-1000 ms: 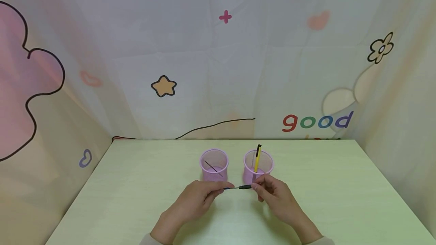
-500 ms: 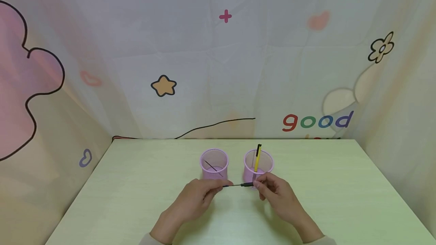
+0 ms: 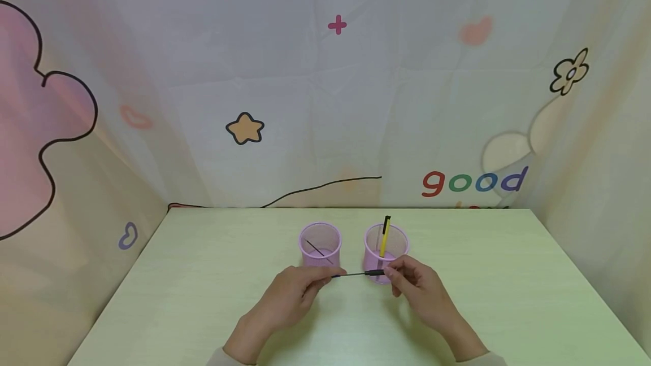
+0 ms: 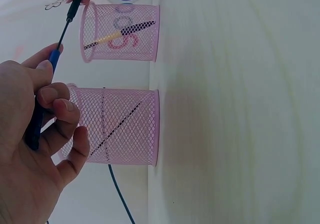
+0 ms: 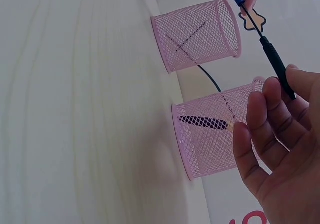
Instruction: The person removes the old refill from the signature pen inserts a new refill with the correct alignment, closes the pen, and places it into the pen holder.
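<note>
My left hand [image 3: 291,297] grips the blue barrel [image 4: 54,57] of a pen, most of it hidden by the fingers in the head view. Between finger and thumb, my right hand [image 3: 421,300] pinches the pen's black end piece [image 3: 374,272]. A thin dark refill [image 3: 355,274] spans the gap between the two parts, its one end in the black piece and the other at the blue barrel. Both hands are raised above the table, level with each other, just in front of two pink mesh cups, the left cup [image 3: 307,258] and the right cup [image 3: 370,261].
One thin dark rod [image 3: 314,248] leans inside the left cup. A yellow and black pen [image 3: 385,238] stands tilted in the right cup, its black clip end above the rim. Behind the pale table [image 3: 213,253] hangs a printed curtain [image 3: 285,83].
My right hand has moved slightly right and away from me with the black end piece, and more of the thin refill shows. My left hand has hardly moved.
</note>
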`<move>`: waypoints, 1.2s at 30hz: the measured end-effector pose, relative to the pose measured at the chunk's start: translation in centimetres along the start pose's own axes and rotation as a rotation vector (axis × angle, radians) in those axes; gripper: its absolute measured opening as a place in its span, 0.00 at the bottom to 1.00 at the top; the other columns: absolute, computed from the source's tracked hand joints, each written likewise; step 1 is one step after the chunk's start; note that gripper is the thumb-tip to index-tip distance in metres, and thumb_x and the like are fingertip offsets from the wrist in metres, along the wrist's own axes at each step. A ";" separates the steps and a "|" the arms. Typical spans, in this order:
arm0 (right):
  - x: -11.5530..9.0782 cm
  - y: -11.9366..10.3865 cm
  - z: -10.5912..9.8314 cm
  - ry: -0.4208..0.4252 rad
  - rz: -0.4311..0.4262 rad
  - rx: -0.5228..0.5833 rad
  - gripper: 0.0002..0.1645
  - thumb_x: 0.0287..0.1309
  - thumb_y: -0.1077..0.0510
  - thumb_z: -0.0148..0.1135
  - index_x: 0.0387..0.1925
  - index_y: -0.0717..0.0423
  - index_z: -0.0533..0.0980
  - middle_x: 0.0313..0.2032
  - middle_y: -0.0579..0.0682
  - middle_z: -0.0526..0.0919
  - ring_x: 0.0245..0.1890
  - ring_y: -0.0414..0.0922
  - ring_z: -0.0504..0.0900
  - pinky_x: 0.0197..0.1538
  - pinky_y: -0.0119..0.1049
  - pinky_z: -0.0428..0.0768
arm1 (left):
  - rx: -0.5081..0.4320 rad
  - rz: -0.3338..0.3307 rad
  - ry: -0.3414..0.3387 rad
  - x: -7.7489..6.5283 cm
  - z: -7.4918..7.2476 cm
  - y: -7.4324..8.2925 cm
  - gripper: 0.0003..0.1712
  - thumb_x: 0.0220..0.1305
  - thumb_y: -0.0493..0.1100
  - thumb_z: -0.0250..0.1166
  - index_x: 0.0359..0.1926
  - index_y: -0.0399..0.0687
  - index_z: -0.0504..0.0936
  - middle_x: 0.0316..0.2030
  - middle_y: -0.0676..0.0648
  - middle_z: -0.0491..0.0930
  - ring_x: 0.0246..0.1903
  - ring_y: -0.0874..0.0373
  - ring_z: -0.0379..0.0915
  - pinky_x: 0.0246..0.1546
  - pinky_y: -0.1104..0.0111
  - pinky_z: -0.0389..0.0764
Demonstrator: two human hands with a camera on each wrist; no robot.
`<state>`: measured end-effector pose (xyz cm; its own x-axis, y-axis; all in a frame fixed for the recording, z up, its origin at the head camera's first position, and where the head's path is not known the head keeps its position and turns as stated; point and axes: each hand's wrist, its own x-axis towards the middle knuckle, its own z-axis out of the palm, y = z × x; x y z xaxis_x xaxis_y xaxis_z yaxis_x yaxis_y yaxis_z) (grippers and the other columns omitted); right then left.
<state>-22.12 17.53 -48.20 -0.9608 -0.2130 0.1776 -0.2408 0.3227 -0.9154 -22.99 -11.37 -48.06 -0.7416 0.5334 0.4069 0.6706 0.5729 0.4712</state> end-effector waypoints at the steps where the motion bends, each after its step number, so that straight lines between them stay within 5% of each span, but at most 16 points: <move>1: 0.0 0.0 0.0 0.000 0.001 0.003 0.15 0.68 0.50 0.58 0.40 0.59 0.76 0.24 0.51 0.77 0.25 0.42 0.77 0.30 0.35 0.77 | 0.000 -0.003 -0.001 0.0 0.0 0.0 0.17 0.75 0.51 0.52 0.57 0.78 0.78 0.47 0.60 0.85 0.34 0.70 0.76 0.37 0.71 0.78; 15: 0.1 0.5 -0.1 -0.003 0.002 0.000 0.15 0.69 0.49 0.58 0.41 0.59 0.76 0.24 0.50 0.76 0.24 0.42 0.77 0.30 0.34 0.75 | 0.013 0.015 0.024 0.1 0.1 0.1 0.19 0.72 0.44 0.58 0.56 0.75 0.79 0.46 0.63 0.85 0.33 0.70 0.76 0.36 0.69 0.78; 29: 0.1 0.3 0.0 -0.006 0.014 0.018 0.16 0.68 0.50 0.58 0.40 0.61 0.76 0.24 0.50 0.76 0.25 0.42 0.77 0.30 0.37 0.76 | 0.014 -0.008 0.010 0.1 -0.1 0.3 0.16 0.74 0.52 0.53 0.56 0.77 0.79 0.47 0.62 0.85 0.36 0.70 0.77 0.39 0.68 0.79; 36: 0.1 0.2 0.0 -0.013 0.009 0.012 0.16 0.68 0.49 0.58 0.40 0.61 0.76 0.24 0.50 0.76 0.25 0.42 0.77 0.30 0.37 0.76 | 0.012 -0.023 0.004 0.1 -0.1 0.4 0.17 0.72 0.48 0.57 0.55 0.78 0.79 0.46 0.65 0.84 0.35 0.70 0.77 0.38 0.69 0.79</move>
<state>-22.24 17.57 -48.39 -0.9610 -0.2222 0.1646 -0.2303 0.3139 -0.9211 -22.76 -11.16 -47.71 -0.7569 0.5176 0.3990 0.6535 0.5924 0.4712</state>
